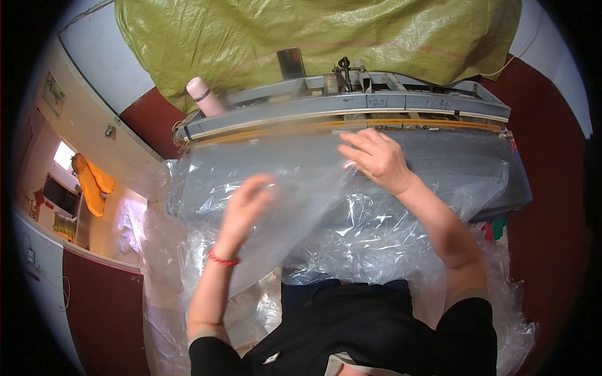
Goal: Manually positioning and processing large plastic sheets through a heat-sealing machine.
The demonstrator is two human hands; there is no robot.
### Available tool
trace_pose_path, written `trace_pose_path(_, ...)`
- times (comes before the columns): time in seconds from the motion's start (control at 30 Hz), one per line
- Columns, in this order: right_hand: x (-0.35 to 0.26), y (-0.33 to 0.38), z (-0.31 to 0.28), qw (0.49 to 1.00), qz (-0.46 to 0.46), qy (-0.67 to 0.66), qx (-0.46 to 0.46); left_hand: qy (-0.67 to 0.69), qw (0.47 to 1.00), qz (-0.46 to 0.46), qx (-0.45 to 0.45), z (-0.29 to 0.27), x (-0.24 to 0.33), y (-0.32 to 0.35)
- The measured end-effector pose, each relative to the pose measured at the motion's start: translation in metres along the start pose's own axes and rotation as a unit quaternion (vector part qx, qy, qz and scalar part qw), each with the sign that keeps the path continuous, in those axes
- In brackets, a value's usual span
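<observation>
A thin, clear plastic sheet [276,219] hangs slanting above the worktop, its upper part smeared by motion. My right hand [378,161] is over the middle of the worktop, thumb and fingers closed on the sheet's upper right edge. Lower and to the left is my left hand [248,207], a red cord on its wrist; it is beside the sheet, its fingers too blurred to read. More crumpled clear plastic film [376,232] drapes over the grey worktop [439,150] and down towards my lap.
Behind the worktop runs a long grey metal frame [351,104], probably a sealing machine, with orange strips along it. A pink bottle [205,97] stands at its left end. Yellow-green woven sheeting [376,37] covers the back. At left is an open doorway with a door [94,113].
</observation>
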State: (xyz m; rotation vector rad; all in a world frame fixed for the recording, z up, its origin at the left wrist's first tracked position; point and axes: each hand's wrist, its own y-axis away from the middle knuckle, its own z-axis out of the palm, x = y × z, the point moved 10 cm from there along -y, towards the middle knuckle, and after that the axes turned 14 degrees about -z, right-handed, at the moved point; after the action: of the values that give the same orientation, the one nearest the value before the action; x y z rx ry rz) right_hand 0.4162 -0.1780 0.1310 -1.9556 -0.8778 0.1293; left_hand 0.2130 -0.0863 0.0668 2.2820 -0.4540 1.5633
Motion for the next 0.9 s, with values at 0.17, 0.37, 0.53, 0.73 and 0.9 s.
trace_pose_path(0.17, -0.021, -0.019, 0.002, 1.000, -0.023, -0.011, 0.010, -0.034, 0.996, 0.075, -0.043, 0.081, 0.012, -0.025)
trace_pose_path(0.37, -0.001, 0.009, -0.006, 0.999, 0.026, 0.028, -0.004, 0.021, 0.999, 0.031, 0.019, 0.045, -0.006, -0.030)
trace_pose_path(0.53, 0.020, 0.022, 0.004, 0.983, 0.175, -0.051, 0.031, 0.195, 0.978, -0.067, 0.010, 0.027, -0.031, -0.026)
trace_pose_path(0.73, -0.010, 0.035, 0.104, 0.726, 0.463, -0.509, -0.009, 0.059, 0.995, 0.079, 0.027, 0.039, -0.020, -0.018)
trace_pose_path(0.9, 0.017, 0.046, 0.091, 0.654, 0.493, -0.551, 0.163, 0.231, 0.969, -0.019, 0.089, -0.001, -0.041, -0.019)
